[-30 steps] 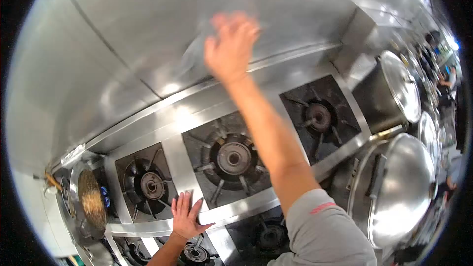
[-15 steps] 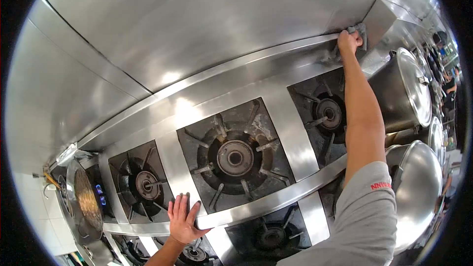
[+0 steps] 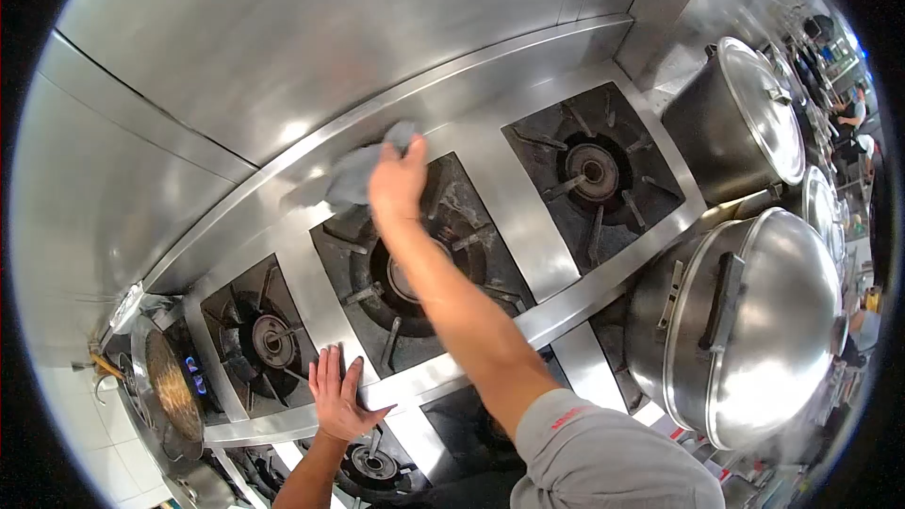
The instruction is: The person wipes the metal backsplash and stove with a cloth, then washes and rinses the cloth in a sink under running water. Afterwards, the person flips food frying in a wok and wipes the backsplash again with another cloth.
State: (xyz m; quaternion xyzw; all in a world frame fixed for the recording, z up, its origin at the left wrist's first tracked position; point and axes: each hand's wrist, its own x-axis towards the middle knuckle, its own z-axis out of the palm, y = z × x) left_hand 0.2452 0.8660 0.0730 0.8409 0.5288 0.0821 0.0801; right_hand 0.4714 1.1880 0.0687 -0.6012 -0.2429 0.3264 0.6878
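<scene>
Right hand [image 3: 400, 181]: fingers narrowed around a grey cloth [image 3: 354, 175], part of which spreads loosely to the left of the knuckles. Slight blur conceals the exact finger placement.

Left hand [image 3: 341, 403]: wide, fingers spread, palm down on the rail [image 3: 547, 315]; it holds nothing. Its position is between the left burner [image 3: 273, 339] and the middle burner [image 3: 392, 270].

Cloth location: at the upstand [image 3: 528, 49], behind the middle burner and near its rear edge. Contact appears likely; pressure cannot be told.

Change: 0.5 s ago the right hand and cloth were in the far right corner, beyond the right burner [image 3: 592, 172]. Both have since moved left to the middle stretch. The left hand has kept its place on the rail.

Effect: the corner is now free of the cloth, and the wiping, as judged from the stroke, is now on the stretch behind the middle burner. The right forearm crosses above that burner and covers part of it.

Surroundings: 1 wok [image 3: 176, 443] containing food stands at far left, beside a blue flame [image 3: 195, 377]. A pot [image 3: 699, 153] and a domed lid [image 3: 792, 320] are at right, apart from both hands.
</scene>
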